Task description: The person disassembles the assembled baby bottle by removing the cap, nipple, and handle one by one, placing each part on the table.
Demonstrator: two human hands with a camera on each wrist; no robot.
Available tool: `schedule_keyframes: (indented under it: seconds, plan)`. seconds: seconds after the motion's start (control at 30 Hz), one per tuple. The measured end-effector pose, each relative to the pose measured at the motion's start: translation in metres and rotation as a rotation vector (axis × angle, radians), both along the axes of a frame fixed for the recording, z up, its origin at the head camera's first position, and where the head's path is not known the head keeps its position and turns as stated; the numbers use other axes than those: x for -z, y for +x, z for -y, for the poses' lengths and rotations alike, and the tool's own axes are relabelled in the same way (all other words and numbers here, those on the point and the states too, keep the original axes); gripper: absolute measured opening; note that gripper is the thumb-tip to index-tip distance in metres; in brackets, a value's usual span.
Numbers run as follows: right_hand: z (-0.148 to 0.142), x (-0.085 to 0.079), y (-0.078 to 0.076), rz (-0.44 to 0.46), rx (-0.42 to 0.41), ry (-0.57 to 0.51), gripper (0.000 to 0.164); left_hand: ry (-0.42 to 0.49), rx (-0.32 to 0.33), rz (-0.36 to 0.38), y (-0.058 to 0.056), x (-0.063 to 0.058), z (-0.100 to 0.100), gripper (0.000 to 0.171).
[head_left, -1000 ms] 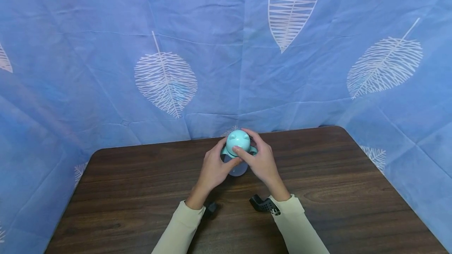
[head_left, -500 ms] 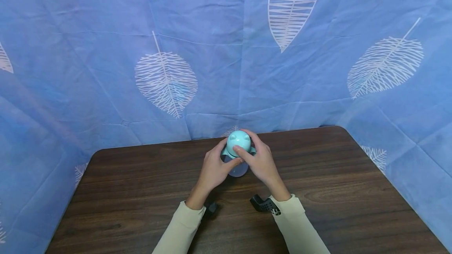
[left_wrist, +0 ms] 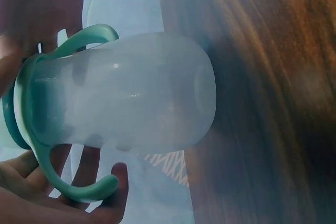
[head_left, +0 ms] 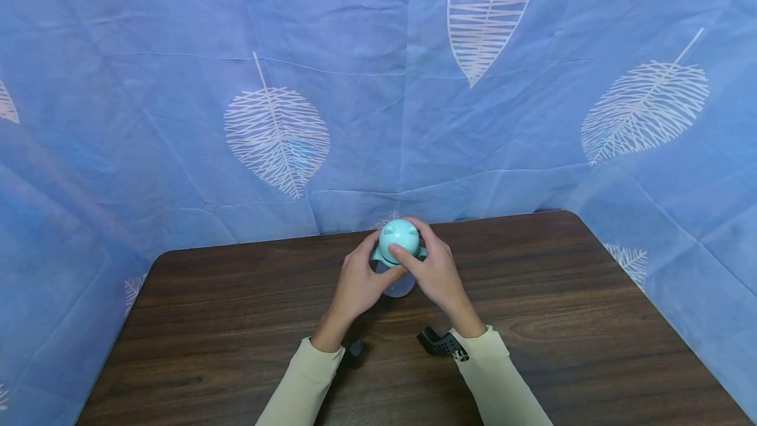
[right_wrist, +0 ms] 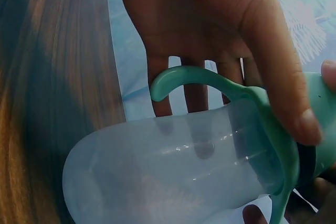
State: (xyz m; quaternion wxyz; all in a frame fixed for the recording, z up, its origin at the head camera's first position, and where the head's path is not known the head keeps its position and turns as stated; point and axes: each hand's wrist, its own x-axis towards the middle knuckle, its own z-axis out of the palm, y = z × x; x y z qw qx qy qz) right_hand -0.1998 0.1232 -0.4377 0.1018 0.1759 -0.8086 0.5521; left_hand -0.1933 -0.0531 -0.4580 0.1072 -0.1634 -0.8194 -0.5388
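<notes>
A baby bottle [left_wrist: 136,93] with a translucent body, two curved mint handles and a rounded turquoise cap [head_left: 399,236] with small ears is between both hands. My left hand [head_left: 359,281] grips its left side near the collar. In the right wrist view its fingers lie behind the handle [right_wrist: 191,74] and its thumb presses the collar. My right hand [head_left: 436,273] holds the cap, thumb across the front and index finger around the far side. Both thumbs lie close together, the right one higher. I cannot tell whether the bottle's base touches the table.
The dark wood-grain table [head_left: 236,321] extends around the hands, its far edge just behind the bottle. Blue cloth [head_left: 378,117] with white leaf prints hangs at the back and sides. A black band [head_left: 440,342] is on the right wrist.
</notes>
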Motion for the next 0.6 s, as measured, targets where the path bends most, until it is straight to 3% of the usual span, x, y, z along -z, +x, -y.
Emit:
schedule_keyframes:
  seconds: [0.17, 0.6]
  plan:
    - [0.002, 0.001, 0.001, 0.003, 0.001, -0.007, 0.060, 0.007, -0.011, 0.012, 0.000, 0.001, -0.003, 0.085]
    - [0.011, 0.003, 0.000, 0.037, -0.017, -0.011, 0.058, -0.013, -0.056, -0.040, 0.002, 0.002, -0.006, 0.071]
